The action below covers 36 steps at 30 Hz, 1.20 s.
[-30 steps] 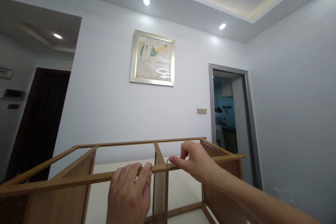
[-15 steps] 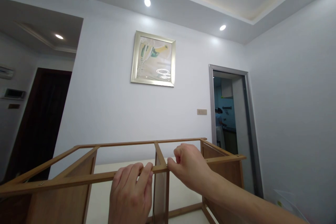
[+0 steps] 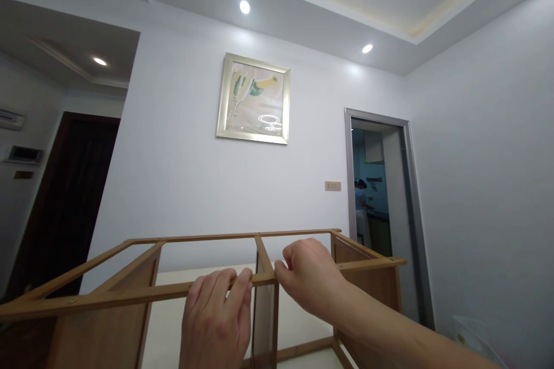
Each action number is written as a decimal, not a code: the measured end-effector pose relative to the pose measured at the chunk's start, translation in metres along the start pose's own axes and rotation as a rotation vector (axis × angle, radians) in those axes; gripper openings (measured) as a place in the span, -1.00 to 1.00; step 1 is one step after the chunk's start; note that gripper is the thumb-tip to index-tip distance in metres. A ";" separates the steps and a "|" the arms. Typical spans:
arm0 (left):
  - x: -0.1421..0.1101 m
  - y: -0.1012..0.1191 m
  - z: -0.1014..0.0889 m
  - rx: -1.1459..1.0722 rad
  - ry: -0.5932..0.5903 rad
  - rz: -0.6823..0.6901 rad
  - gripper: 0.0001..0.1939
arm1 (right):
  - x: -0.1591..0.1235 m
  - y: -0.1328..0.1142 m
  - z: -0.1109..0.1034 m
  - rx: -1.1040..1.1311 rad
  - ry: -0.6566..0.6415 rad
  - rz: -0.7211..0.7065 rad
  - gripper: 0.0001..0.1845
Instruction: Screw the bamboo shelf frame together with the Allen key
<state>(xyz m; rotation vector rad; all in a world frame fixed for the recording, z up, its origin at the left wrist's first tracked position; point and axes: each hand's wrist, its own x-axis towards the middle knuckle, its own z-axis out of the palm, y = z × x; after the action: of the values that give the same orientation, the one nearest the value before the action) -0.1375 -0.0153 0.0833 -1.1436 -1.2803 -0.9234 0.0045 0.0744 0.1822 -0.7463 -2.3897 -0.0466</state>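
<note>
White wall behind, the left hand grips a wooden frame; whether the curled right hand holds anything is hidden.

open: between front rail and back rail | blocked midway: central divider

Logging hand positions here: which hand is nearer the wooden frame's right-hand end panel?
Right. The right hand is left of the end panel, its forearm crossing before it; the left hand is farther left, on the front rail.
</note>
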 end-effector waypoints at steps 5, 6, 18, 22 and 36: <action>0.000 0.000 0.000 -0.009 0.001 0.010 -0.78 | 0.001 -0.005 -0.004 -0.038 -0.035 0.018 -0.53; 0.000 0.000 0.000 -0.009 0.000 0.011 -0.78 | 0.002 -0.006 -0.004 -0.051 -0.040 0.020 -0.54; -0.001 0.000 0.002 -0.022 0.000 0.007 -0.78 | 0.002 -0.017 -0.008 -0.195 -0.033 -0.003 -0.73; 0.000 0.001 0.001 -0.039 -0.004 -0.007 -0.78 | 0.001 -0.018 -0.006 -0.227 -0.037 -0.019 -0.74; -0.001 0.000 0.002 -0.027 -0.018 -0.015 -0.78 | -0.007 0.002 0.000 0.163 0.043 -0.101 -0.95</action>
<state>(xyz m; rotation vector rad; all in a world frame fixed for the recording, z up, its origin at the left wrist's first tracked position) -0.1378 -0.0138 0.0819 -1.1674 -1.2962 -0.9455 0.0096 0.0725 0.1781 -0.5431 -2.3556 0.0884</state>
